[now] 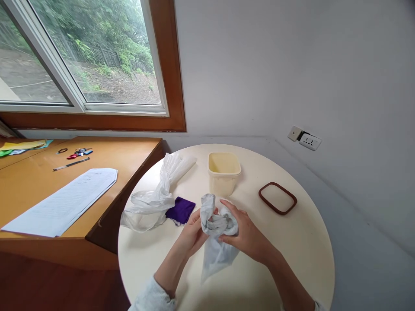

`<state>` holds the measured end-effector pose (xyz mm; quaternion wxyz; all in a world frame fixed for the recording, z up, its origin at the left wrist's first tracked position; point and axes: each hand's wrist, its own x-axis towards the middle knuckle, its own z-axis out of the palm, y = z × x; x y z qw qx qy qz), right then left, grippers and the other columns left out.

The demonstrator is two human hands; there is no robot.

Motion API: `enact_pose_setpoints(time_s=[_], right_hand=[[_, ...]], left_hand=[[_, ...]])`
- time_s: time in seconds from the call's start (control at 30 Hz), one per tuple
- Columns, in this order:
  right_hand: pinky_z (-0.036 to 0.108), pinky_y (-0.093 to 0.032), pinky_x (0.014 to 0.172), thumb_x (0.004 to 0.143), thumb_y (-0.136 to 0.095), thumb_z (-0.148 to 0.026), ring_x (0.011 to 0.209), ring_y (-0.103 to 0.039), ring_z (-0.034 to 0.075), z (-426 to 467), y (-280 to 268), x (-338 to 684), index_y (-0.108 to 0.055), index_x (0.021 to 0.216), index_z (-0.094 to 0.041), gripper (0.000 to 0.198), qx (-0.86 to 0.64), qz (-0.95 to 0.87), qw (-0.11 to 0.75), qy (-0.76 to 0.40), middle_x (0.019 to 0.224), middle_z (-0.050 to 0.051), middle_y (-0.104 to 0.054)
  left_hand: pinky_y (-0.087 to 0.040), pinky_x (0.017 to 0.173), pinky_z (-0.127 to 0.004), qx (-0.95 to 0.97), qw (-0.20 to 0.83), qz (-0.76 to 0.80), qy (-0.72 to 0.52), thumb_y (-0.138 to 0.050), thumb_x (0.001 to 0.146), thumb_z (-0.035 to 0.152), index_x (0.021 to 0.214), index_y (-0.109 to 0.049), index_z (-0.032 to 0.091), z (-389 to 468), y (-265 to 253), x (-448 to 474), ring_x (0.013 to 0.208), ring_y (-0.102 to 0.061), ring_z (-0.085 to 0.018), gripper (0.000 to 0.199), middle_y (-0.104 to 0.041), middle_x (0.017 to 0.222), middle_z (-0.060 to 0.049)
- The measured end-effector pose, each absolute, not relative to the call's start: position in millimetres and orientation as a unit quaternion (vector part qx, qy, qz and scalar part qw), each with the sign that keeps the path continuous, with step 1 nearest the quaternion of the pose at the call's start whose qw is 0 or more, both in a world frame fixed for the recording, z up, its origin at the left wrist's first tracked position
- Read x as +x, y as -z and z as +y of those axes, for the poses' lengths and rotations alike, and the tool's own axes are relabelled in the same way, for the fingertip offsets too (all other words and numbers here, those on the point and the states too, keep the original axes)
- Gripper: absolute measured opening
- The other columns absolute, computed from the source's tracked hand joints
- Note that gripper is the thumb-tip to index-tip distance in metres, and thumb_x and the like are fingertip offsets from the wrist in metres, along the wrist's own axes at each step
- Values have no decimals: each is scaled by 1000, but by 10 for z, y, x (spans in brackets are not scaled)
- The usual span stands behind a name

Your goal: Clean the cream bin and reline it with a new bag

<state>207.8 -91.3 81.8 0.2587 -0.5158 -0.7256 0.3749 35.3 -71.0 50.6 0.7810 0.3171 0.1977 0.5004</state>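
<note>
A thin, greyish-white plastic bag (220, 252) is bunched between my two hands above the round table, its top gathered into folds and its lower part hanging down. My left hand (194, 233) grips the gathered part from the left, its fingertips partly hidden behind the folds. From the right, my right hand (248, 233) curls its thumb and fingers round the same folds. Just beyond the hands stands a cream plastic bin (223, 183), open at the top. Left of my left hand lies a small purple cloth pouch (181, 210), beside a crumpled clear plastic bag (152, 198).
A brown rounded frame (278, 198) lies on the right of the round white table (301, 246). The wooden desk (129, 151) at left carries papers (71, 203), a pen (71, 164) and keys (79, 153). A wall socket (310, 141) is at right.
</note>
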Motion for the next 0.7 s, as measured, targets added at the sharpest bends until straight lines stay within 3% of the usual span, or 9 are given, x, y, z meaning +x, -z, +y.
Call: enact_pose_setpoints(time_s=[0.23,0.47,0.6,0.7], right_hand=[[36,-39,89,72,-54,-23,110,-39,23,-919,-726,2015,-25,135,-40,72,-562,-709,251,-345,115,-1,-53],[39,-29,96,72,-47,-16,96,-50,20,-912,-803,2060,-39,128,-30,58,-537,-772,222,-259,102,-1,-62],[40,-29,95,73,-44,-15,87,-54,18,-925,-836,2074,-55,100,-25,31,-526,-787,215,-240,88,-1,-63],[38,-34,88,76,-43,-18,71,-52,16,-932,-858,2116,-52,68,-21,12,-524,-792,202,-238,67,-2,-57]], left_hand=[[-44,76,-26,228,800,125,-540,-69,70,26,60,-59,15,-658,-580,300,78,-54,-13,18,-55,79,-1],[-46,81,-30,182,788,137,-572,-76,60,26,62,-59,18,-628,-485,237,78,-58,-14,19,-60,82,-2],[-41,93,-36,174,786,160,-572,-72,66,30,71,-61,19,-605,-493,233,84,-60,-16,16,-63,85,-2],[-37,98,-40,170,796,186,-550,-57,80,29,91,-62,21,-593,-562,257,101,-57,-20,14,-64,98,-4]])
